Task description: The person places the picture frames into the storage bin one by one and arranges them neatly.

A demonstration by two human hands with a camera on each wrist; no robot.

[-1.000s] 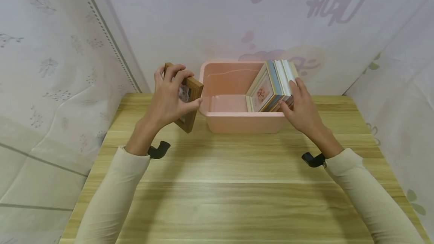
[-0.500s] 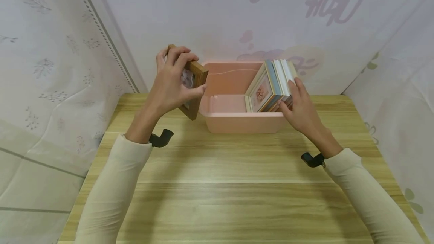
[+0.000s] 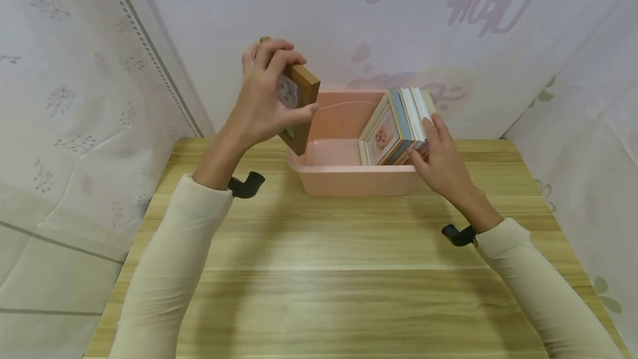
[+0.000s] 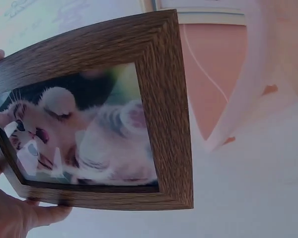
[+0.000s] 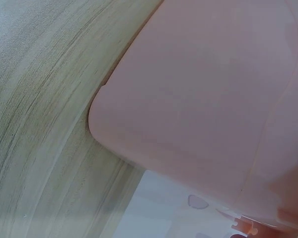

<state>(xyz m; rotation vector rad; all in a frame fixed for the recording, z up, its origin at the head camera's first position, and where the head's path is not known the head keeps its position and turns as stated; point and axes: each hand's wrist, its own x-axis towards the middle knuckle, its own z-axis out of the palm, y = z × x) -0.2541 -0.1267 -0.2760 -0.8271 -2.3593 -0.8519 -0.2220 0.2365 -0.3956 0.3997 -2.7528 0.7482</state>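
My left hand [image 3: 266,93] grips a brown wooden picture frame [image 3: 307,90] in the head view, thumb on the near edge and fingers over the top. In the left wrist view that picture frame [image 4: 170,124] holds a photo of a kitten. It is raised at the left end of a pink plastic bin [image 3: 356,181]. Several picture frames [image 3: 410,112] stand tilted in a row at the bin's right end; the front one shows a reddish motif. My right hand [image 3: 446,168] holds their right corner, thumb at the near edge, fingers on the far side, fingertips partly hidden.
The bin stands near the back edge of a wooden table [image 3: 319,270]. A pale printed cloth [image 3: 319,15] hangs behind and at both sides. The right wrist view shows mostly the bin's outer wall [image 5: 198,99]. The left part of the bin floor [image 3: 334,153] is bare.
My left hand has lifted the brown picture frame up and to the right, toward the bin's left rim. My right hand has stayed at the row of picture frames.
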